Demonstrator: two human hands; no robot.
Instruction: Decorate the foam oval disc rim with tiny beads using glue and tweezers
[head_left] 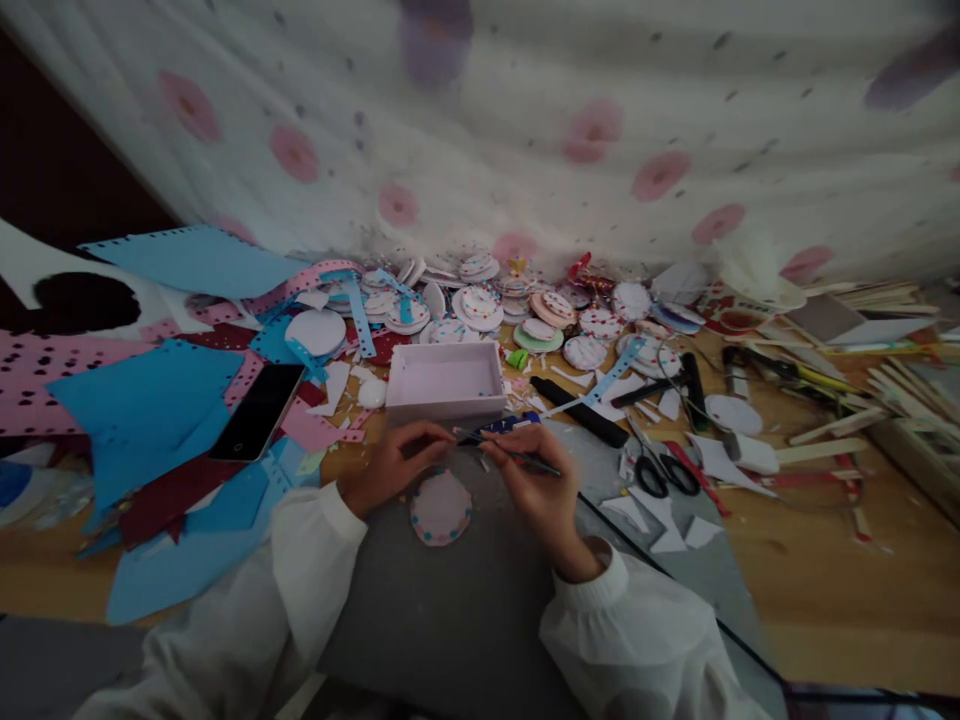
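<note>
My right hand [534,475] pinches a slim dark pen-like tool [536,464] above the grey mat, its narrow end pointing left. Close to that end, my left hand [401,462] has its thumb and forefinger brought together; whatever is between them is too small to make out. Below the fingers a round pale disc [440,508] lies flat on the mat, with blue and red dots around its rim. Just beyond both hands stands an open pale pink box [447,400], with a few tiny bits inside.
Decorated paper discs [480,305] are heaped at the back. A phone [257,412] rests on blue and pink sheets [150,410] to the left. Black-handled scissors [666,472], a black marker-like stick [579,411], paper scraps and wooden sticks [911,410] lie on the right.
</note>
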